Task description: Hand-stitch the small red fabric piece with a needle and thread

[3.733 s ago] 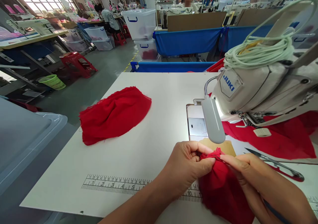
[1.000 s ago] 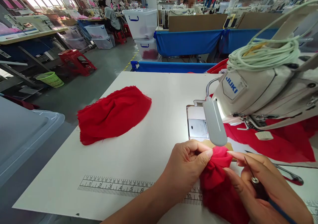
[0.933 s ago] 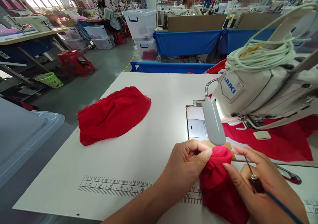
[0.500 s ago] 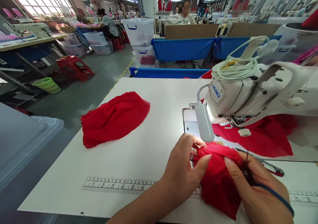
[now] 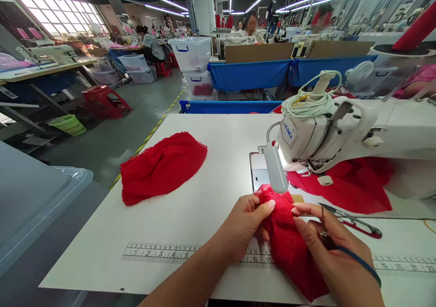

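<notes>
Head view, sewing station. Left hand [image 5: 247,223] pinches the upper edge of a small red fabric piece [image 5: 289,248], thumb and forefinger closed on the cloth, other fingers curled behind it. Right hand [image 5: 332,257] meets the same piece from the other side, fingertips [image 5: 295,210] pressed to its top edge; a thin metal-tipped tool with a blue handle [image 5: 357,261] is tucked in this hand's curled fingers, its point up beside the cloth. The piece hangs over the near edge of the white table [image 5: 190,220], lying across a printed ruler strip [image 5: 160,252] with numerals 1 to 5 readable left of the hands and higher numbers, roughly 19 to 22, at far right. Just behind the piece, a grey lamp head [image 5: 275,175] on a gooseneck, fixed to a white sewing machine [image 5: 340,134] marked "JUKI" in blue on its end plate. Coiled pale cord [image 5: 306,105] sits on top of the machine. More red cloth [image 5: 344,184] lies under the machine arm. Thread snips with red grips [image 5: 354,223] lie on the table right of the hands. A separate red fabric pile [image 5: 163,167] sits well apart to the left. Clear lidded bin [image 5: 30,207] at near left. Background: blue troughs [image 5: 252,73], stacked clear bins [image 5: 194,57], red stool [image 5: 105,101], green basket [image 5: 67,124], seated workers.
</notes>
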Tool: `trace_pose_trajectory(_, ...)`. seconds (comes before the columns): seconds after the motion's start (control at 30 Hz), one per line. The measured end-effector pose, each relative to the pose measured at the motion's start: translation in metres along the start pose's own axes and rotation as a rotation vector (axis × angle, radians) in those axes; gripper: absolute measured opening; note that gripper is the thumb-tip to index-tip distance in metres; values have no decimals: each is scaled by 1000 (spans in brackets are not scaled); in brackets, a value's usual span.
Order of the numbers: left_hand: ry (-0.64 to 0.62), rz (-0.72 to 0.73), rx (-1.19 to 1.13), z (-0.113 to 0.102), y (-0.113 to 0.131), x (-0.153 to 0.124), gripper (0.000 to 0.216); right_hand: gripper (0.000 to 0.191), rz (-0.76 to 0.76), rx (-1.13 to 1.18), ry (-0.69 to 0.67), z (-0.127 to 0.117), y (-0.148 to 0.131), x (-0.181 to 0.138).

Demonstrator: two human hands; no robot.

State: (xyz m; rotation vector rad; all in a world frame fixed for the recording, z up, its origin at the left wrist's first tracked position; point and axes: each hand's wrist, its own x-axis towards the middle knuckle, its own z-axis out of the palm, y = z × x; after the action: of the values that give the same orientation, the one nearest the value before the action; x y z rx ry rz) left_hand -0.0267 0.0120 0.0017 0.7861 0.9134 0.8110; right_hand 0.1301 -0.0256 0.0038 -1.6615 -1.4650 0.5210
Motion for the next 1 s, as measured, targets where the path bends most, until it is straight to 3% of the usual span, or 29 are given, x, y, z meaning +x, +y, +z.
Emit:
trace_pose_trajectory(0.07, -33, -68, -130, 0, 2, 0, 27, 34, -33, -41, 13, 3, 1, -2)
trace_pose_trajectory(0.2, -26, -4, -316, 4, 5, 0, 9, 25, -252, -85, -3, 6, 9, 3)
trace_pose_trajectory(0.33, -27, 21, -326, 4, 1, 0, 14, 21, -476, -112, -51, 9, 15, 14)
trace_pose_trajectory(0.57, 157, 13, -516, 3, 0, 1, 26, 18, -402, -132, 102, 16, 21, 18)
trace_pose_trajectory(0.8, 162, 4, -563, 7, 3, 2, 22, 12, -426, -172, -4, 16, 26, 23)
trace_pose_trajectory(1.0, 130, 2, -377, 5, 2, 2, 19, 20, -477, -166, -5, 12, 32, 26)
